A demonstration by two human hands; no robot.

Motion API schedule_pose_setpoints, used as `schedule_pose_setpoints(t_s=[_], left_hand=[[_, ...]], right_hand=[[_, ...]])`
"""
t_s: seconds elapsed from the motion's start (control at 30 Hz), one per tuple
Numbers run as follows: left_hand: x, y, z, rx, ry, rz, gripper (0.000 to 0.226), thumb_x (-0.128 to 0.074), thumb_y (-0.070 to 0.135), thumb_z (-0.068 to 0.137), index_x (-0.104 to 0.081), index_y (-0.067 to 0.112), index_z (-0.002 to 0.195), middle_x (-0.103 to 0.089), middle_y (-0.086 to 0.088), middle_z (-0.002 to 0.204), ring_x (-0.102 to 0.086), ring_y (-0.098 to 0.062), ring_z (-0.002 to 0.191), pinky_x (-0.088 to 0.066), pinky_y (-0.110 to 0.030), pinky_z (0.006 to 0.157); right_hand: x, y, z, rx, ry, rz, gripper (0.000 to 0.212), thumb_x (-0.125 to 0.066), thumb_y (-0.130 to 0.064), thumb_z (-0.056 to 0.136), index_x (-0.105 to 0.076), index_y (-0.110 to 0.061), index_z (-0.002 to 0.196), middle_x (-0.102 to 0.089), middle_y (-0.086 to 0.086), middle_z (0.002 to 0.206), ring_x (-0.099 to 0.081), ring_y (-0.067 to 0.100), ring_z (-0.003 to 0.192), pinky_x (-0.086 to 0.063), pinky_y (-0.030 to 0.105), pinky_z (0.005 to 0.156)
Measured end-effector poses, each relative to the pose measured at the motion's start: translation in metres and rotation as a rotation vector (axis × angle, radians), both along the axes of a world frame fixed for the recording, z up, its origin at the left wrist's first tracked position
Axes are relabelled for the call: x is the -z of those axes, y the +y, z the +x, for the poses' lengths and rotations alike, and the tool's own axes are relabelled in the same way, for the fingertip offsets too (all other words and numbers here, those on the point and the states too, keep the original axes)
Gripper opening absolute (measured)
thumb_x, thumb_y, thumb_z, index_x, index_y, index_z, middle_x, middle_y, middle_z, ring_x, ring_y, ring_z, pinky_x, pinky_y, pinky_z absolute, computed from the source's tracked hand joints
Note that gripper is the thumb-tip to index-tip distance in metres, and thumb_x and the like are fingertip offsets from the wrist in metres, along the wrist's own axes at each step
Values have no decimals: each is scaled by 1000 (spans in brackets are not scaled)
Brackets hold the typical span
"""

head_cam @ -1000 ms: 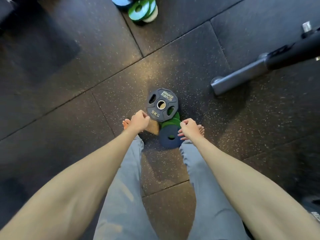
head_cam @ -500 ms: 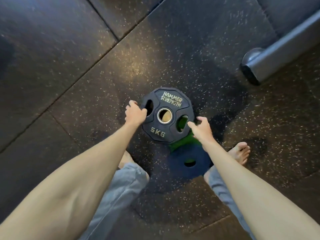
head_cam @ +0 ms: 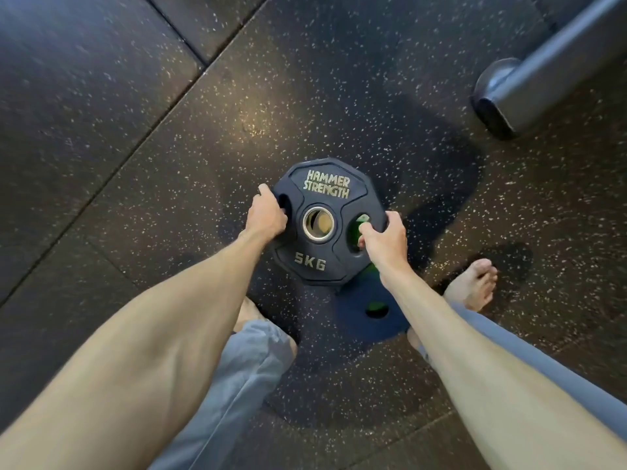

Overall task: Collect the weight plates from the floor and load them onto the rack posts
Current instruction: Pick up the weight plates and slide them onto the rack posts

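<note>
A black 5 kg weight plate (head_cam: pixel 325 195) marked HAMMER STRENGTH lies on top of a small pile on the floor. My left hand (head_cam: pixel 266 217) grips its left rim through the left handle slot. My right hand (head_cam: pixel 385 240) grips its right rim, thumb in the right slot. Under it lies a green plate (head_cam: pixel 356 228), seen through the slot, and a dark blue plate (head_cam: pixel 363 310) lies on the floor toward me. No rack posts are in view.
A grey metal frame foot (head_cam: pixel 529 83) lies on the rubber floor at the upper right. My bare right foot (head_cam: pixel 471 286) stands right of the pile, my left foot (head_cam: pixel 247 312) below my left forearm.
I have bent closer to the pile. Both hands moved from near my feet onto the black plate and now curl around its two sides.
</note>
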State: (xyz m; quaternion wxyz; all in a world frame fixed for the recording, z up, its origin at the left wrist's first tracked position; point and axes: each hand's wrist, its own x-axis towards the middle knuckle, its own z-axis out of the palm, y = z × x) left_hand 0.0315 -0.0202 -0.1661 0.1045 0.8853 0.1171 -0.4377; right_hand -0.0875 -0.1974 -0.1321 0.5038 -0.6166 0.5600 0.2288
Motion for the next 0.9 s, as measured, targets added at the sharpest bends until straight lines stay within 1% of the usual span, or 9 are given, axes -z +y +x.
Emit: schedule_pose_setpoints(t_s=[0.1, 0.2, 0.3, 0.4, 0.5, 0.6, 0.7, 0.8, 0.9], left_hand=[[-43, -6, -7, -29, 29, -7, 49, -57, 14, 94, -31, -2, 132, -51, -28, 132, -52, -43, 120, -42, -47, 97], [-112, -23, -8, -37, 16, -31, 56, -55, 10, 94, -25, -5, 138, -51, -28, 133, -53, -40, 121, -43, -43, 98], [-198, -46, -4, 11, -11, -67, 51, -54, 9, 95, -27, -5, 135, -52, -28, 132, -53, -41, 120, -43, -43, 97], [-289, -72, 2, 79, -25, -113, 44, -55, 13, 96, -35, -4, 131, -53, -27, 131, -53, -41, 120, -44, -42, 96], [-377, -99, 12, 114, -37, -165, 39, -59, 16, 94, -53, -5, 126, -61, -23, 126, -58, -38, 117, -48, -40, 95], [-472, -129, 29, 79, -83, -297, 35, -68, 25, 88, -65, 1, 114, -69, -18, 114, -66, -34, 106, -55, -42, 89], [-570, -168, 45, 73, -200, -486, 25, -73, 28, 81, -64, 8, 92, -70, -14, 95, -68, -28, 88, -57, -44, 79], [-678, -221, 48, 128, -329, -699, 23, -72, 26, 84, -54, 11, 88, -65, -12, 90, -58, -21, 80, -52, -41, 76], [-779, -276, 38, 202, -420, -929, 24, -69, 26, 89, -50, 11, 92, -59, -5, 85, -57, -19, 79, -48, -36, 70]], right_hand=[[-42, -9, -1, 1, -23, -35, 33, -62, -31, 82, -57, -20, 112, -68, 4, 105, -64, 27, 99, -54, 44, 89], [-107, -19, -9, 42, -46, -70, 37, -60, -35, 77, -57, -21, 110, -67, 4, 107, -63, 28, 101, -53, 46, 91], [-184, -33, -20, 108, -83, -110, 46, -59, -40, 70, -58, -21, 111, -68, 2, 107, -63, 26, 102, -51, 48, 94], [-280, -52, -22, 211, -166, -146, 33, -60, -33, 75, -58, -19, 105, -70, 1, 99, -65, 25, 94, -52, 44, 89], [-378, -76, -21, 286, -281, -222, 18, -63, -26, 83, -59, -18, 98, -68, -1, 91, -63, 24, 87, -49, 37, 80], [-478, -108, -20, 342, -377, -323, 15, -63, -26, 85, -60, -17, 97, -63, -5, 83, -60, 21, 82, -44, 32, 73], [-580, -143, -23, 407, -491, -450, 12, -64, -23, 88, -60, -14, 96, -59, -8, 82, -56, 16, 81, -40, 27, 73], [-677, -180, -27, 515, -600, -550, 16, -64, -28, 86, -62, -13, 93, -61, -3, 82, -60, 21, 81, -49, 37, 74], [-765, -221, -41, 622, -725, -633, 15, -63, -36, 75, -60, -22, 80, -64, 0, 75, -65, 31, 76, -54, 46, 72]])
